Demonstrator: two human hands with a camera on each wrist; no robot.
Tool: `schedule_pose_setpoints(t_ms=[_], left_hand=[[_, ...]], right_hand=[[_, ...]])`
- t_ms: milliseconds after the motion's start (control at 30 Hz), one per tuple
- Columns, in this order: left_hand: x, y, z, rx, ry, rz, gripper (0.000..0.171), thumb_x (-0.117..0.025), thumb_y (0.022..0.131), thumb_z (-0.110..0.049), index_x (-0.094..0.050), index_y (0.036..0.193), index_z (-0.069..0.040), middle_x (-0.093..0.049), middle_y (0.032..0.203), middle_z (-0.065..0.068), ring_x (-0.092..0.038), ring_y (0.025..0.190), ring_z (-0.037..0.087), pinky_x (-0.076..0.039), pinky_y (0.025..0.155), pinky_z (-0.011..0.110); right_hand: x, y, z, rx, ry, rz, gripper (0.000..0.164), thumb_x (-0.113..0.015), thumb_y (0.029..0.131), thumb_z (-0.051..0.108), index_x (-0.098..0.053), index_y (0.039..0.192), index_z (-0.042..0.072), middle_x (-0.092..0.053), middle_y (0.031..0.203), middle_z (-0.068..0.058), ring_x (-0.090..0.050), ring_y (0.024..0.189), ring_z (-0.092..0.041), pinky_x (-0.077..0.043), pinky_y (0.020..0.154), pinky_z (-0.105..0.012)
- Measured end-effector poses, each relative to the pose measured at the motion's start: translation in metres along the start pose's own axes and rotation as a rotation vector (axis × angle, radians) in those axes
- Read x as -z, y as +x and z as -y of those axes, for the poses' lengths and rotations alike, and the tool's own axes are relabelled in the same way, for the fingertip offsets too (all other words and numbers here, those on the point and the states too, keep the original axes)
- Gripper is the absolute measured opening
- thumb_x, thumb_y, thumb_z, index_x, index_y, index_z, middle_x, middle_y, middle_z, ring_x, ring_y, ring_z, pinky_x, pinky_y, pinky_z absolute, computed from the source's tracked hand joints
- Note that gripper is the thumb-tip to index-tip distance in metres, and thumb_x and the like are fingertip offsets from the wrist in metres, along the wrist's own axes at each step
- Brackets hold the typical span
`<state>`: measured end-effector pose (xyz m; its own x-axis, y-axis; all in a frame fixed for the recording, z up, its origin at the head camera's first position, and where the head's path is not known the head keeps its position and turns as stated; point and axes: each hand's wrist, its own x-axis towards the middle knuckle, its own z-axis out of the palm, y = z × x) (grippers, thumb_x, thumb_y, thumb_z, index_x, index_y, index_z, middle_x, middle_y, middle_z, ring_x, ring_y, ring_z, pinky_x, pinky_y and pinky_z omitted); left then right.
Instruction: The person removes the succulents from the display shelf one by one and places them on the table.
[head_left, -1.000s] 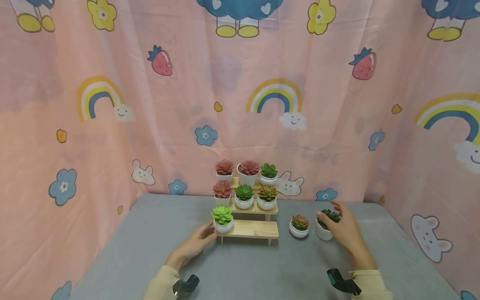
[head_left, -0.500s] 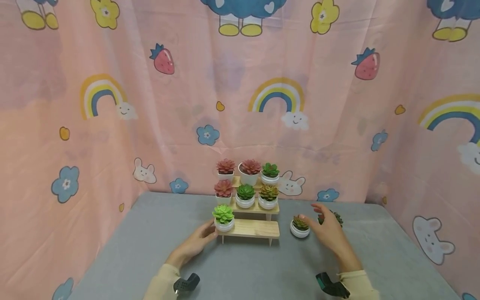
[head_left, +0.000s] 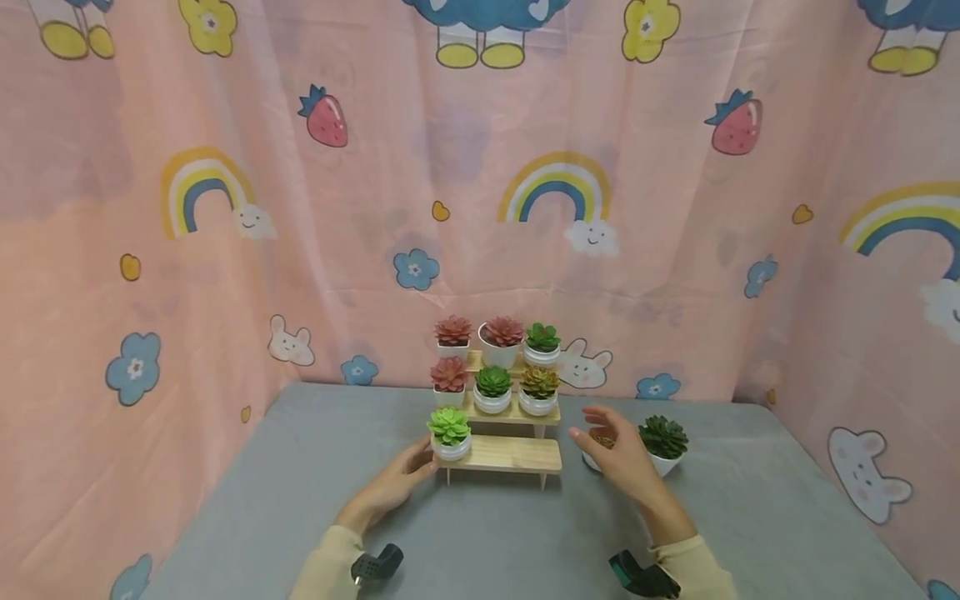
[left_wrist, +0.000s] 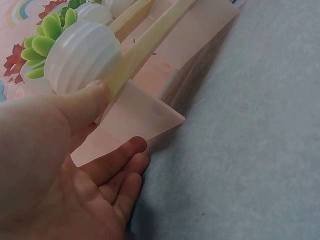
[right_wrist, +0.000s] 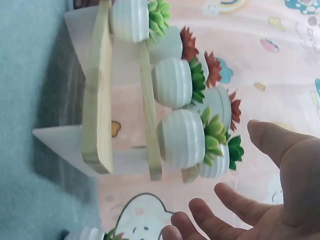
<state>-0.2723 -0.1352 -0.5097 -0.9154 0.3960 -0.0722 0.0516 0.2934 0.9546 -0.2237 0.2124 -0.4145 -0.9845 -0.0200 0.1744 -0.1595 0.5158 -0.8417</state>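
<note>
At the left end of the lowest shelf of the wooden plant stand (head_left: 510,454), my left hand (head_left: 390,487) pinches the shelf's end between thumb and index finger. Its other fingers extend beside the white leg (left_wrist: 140,112). Right by the thumb, a bright green succulent (head_left: 450,427) in a ribbed white pot sits on that shelf. My right hand (head_left: 626,467), fingers spread and loosely bent, hovers over a small potted succulent (head_left: 592,462) on the table and hides most of it. In the right wrist view nothing lies between the right thumb and fingers.
On the middle shelf are a red succulent (head_left: 449,379), a green succulent (head_left: 492,383) and a yellowish succulent (head_left: 538,385). Three more potted succulents fill the top shelf. A dark green succulent (head_left: 663,437) stands on the grey table (head_left: 487,542), right of my right hand. A patterned curtain (head_left: 360,208) hangs behind.
My right hand has moved left from the dark green succulent to over the smaller potted one, uncovering the first. My left hand stays at the stand.
</note>
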Motion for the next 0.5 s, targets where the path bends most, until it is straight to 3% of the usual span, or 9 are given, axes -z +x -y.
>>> schedule_pose_setpoints(t_ms=[500], left_hand=[[0.000, 0.001, 0.001, 0.005, 0.033, -0.029, 0.069, -0.055, 0.104, -0.036, -0.026, 0.161, -0.010, -0.039, 0.158, 0.026, -0.036, 0.147, 0.047, -0.034, 0.118, 0.062]], right_hand=[[-0.043, 0.004, 0.007, 0.076, 0.104, 0.132, 0.048, -0.069, 0.095, 0.017, -0.055, 0.135, -0.005, -0.059, 0.135, -0.025, -0.057, 0.121, -0.038, -0.050, 0.100, -0.051]])
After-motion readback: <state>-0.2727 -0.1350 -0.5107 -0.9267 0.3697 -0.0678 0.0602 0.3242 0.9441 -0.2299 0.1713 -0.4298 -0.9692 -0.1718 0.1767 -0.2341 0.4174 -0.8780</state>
